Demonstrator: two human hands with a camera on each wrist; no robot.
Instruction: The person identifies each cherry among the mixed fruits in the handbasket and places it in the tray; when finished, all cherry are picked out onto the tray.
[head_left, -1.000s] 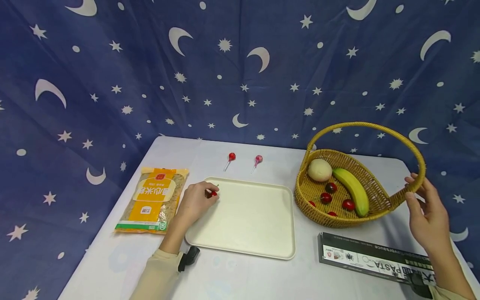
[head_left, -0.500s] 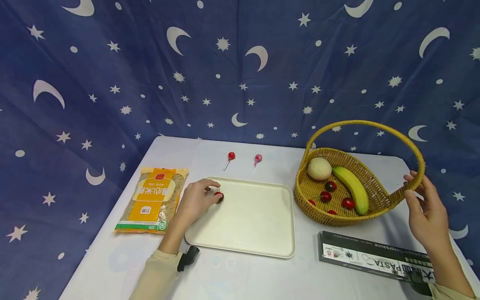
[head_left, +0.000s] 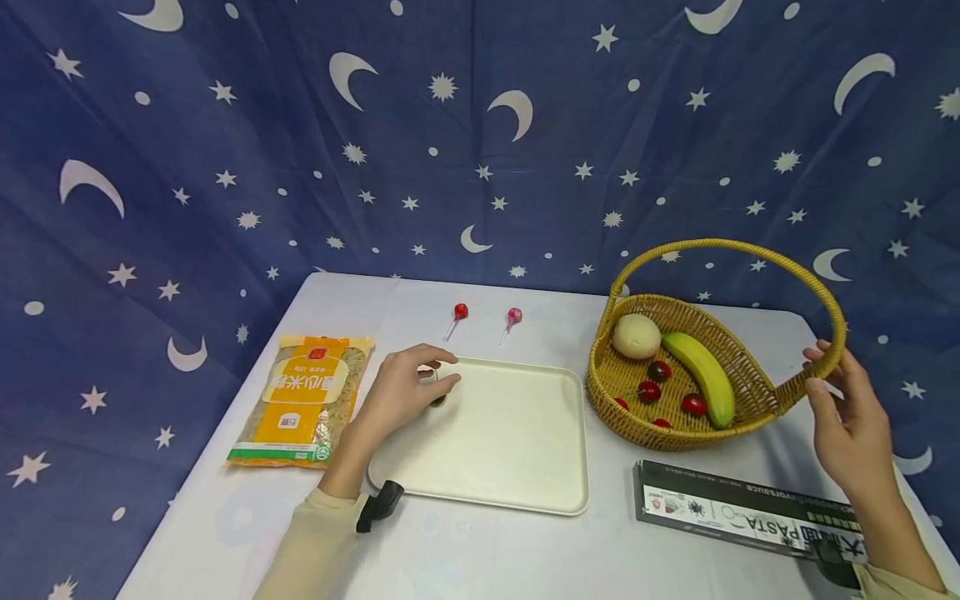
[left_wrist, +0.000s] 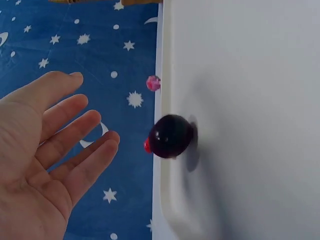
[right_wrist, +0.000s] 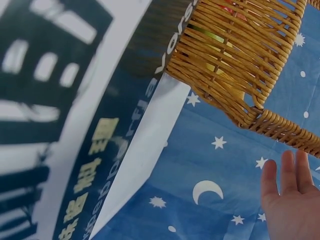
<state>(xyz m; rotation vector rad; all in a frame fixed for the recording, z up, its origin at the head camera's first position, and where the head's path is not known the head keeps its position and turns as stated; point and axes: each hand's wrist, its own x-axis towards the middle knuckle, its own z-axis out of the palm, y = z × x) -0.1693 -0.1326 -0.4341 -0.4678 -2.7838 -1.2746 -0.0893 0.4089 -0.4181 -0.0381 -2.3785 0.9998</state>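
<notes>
A dark red cherry [head_left: 438, 401] rests at the left side of the cream tray [head_left: 510, 450]. Over it hovers my left hand [head_left: 405, 387], thumb and fingers spread apart. In the left wrist view there is a gap between that hand [left_wrist: 55, 145] and the cherry [left_wrist: 171, 136]. My right hand [head_left: 853, 417] holds the handle of the wicker basket [head_left: 637, 432] at its right end, between thumb and fingers. Inside the basket lie a banana [head_left: 701, 375], a pale round fruit or bun [head_left: 637, 336] and several cherries [head_left: 693, 405].
Two lollipops, one red [head_left: 461, 311] and one pink [head_left: 513, 316], lie behind the tray. A yellow bag of rice noodles [head_left: 300, 400] is to its left. A black and white pasta box [head_left: 742, 508] lies in front of the basket.
My left hand first pinched the cherry at the tray's left edge, then let go of it onto the tray and spread its fingers. The right hand stays at the basket handle.
</notes>
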